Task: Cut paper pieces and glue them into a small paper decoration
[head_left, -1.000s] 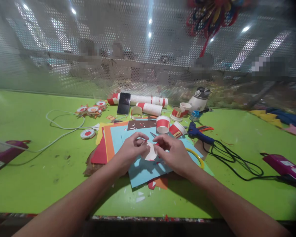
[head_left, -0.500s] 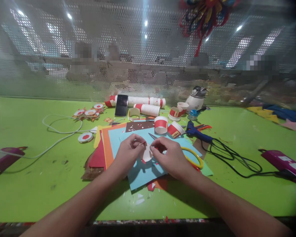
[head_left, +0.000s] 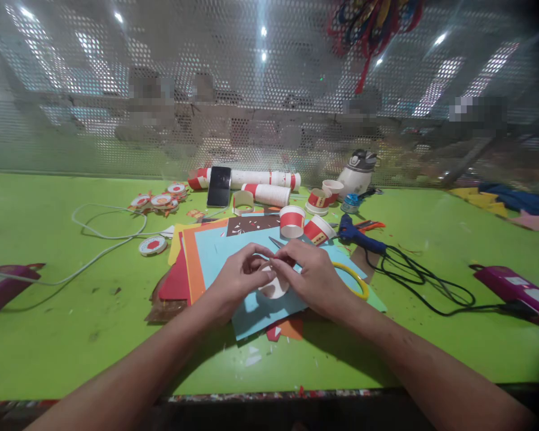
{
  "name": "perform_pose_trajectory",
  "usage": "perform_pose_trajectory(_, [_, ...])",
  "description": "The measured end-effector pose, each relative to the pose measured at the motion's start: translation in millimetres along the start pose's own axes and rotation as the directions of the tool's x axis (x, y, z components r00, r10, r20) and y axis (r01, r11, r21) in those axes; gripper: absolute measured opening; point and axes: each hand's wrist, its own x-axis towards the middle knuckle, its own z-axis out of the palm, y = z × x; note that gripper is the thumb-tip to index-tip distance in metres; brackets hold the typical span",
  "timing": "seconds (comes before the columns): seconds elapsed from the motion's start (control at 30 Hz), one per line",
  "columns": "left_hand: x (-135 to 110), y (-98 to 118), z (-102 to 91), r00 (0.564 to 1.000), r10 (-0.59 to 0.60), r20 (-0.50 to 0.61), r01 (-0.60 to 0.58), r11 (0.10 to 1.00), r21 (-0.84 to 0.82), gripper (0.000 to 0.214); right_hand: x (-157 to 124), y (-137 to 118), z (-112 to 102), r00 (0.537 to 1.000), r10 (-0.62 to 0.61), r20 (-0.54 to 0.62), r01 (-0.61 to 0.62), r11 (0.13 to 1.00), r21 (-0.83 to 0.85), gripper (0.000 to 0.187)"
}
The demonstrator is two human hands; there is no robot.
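Over the light-blue paper sheet (head_left: pixel 260 320), both hands meet at a small white round piece (head_left: pixel 276 288) that looks like a paper-cup base. My left hand (head_left: pixel 236 278) grips its left and upper edge, thumb across its face. Pinched at the upper right edge is my right hand (head_left: pixel 318 275), its fingertips touching those of the left. Scissors lie partly under my right hand, their yellow handle (head_left: pixel 357 278) on its right and the blade tip (head_left: pixel 276 242) beyond the fingers. Just past the hands, a red-and-white paper cup (head_left: pixel 291 221) stands beside a tilted cup (head_left: pixel 318 230).
A blue glue gun (head_left: pixel 362 239) trails a black cable to a purple power strip (head_left: pixel 516 290). Behind are stacked paper cups (head_left: pixel 267 194), a phone (head_left: pixel 218 187) and a white jug (head_left: pixel 356 176). Decorated discs (head_left: pixel 161 202) and a white cable (head_left: pixel 103 260) lie left.
The white piece has turned to show more of its round face. My hands have drawn closer together at its upper edge. The view has shifted slightly.
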Motion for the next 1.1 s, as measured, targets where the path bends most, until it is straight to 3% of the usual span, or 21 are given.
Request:
perform_pose_trajectory(0.13, [1.6,-3.6,4.5,0.994,0.039,-0.105,-0.025,0.992,0.125,0.019,3.2,-1.5,-3.2,0.991,0.122,0.057,-0.130,0.980,0.150,0.011])
perform_pose_trajectory(0.33, [-1.8,5.2,5.1,0.996,0.061,-0.059,-0.050,0.984,0.174,0.017,7.2,-3.4,-11.1,0.924,0.309,0.226,-0.379,0.821,0.427,0.012])
perform_pose_trajectory(0.43, [-4.2,7.9,5.6,0.997,0.074,-0.029,-0.068,0.982,0.178,0.015,7.3,0.4,-12.8,0.886,0.335,0.321,-0.463,0.679,0.569,0.014])
perform_pose_trajectory(0.6, [-6.6,6.7,7.3,0.992,0.120,-0.027,-0.112,0.974,0.196,0.015,5.8,8.6,-11.9,0.806,0.297,0.512,-0.590,0.323,0.740,0.010])
perform_pose_trajectory(0.7, [-7.3,6.6,7.9,0.994,0.099,-0.037,-0.093,0.984,0.154,0.019,5.6,9.3,-11.3,0.774,0.271,0.572,-0.628,0.212,0.749,0.009])
perform_pose_trajectory(0.93, [-6.6,10.2,7.8,0.998,0.065,-0.017,-0.064,0.995,0.075,0.022,4.5,9.9,-9.2,0.761,0.243,0.602,-0.641,0.141,0.754,0.009])
perform_pose_trajectory(1.1, [-1.9,8.8,2.3,1.000,-0.005,-0.015,0.006,1.000,0.017,0.020,4.7,14.7,-4.2,0.784,0.262,0.562,-0.616,0.221,0.756,0.011])
